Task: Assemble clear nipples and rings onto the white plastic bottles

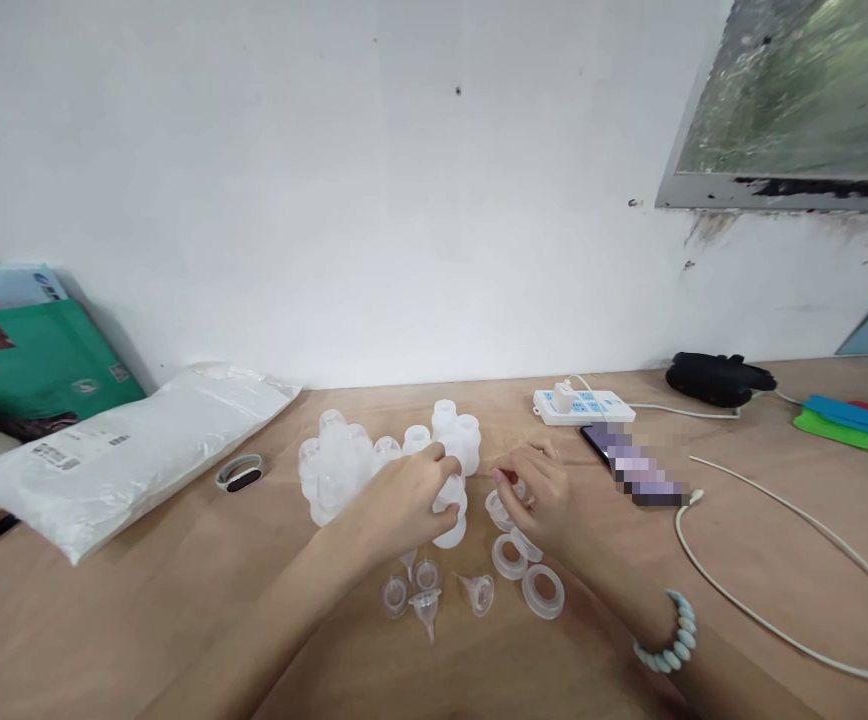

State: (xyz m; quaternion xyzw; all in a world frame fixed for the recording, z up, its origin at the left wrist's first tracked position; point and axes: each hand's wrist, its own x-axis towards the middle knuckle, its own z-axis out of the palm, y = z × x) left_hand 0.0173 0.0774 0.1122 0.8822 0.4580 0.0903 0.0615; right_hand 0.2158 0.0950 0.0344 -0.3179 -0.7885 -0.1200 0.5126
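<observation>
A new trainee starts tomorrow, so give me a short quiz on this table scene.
1. True or false: the left hand grips a bottle.
2. Which wrist wears the bracelet?
3. The rings lie on which side of the funnels: A left, B right, C behind?
Key: 1 true; 2 the right; 3 B.

Wooden table [141,620], with a cluster of clear bottles [351,455] at mid-table. Left hand [404,500] grips one clear bottle [450,510] at the cluster's right edge; right hand [543,495], just right of the cluster, touches a clear ring [500,508]. Small funnels [426,598] lie in front of the cluster, a white bag [126,440] to its left, and a power strip [584,404] behind it to the right.
</observation>
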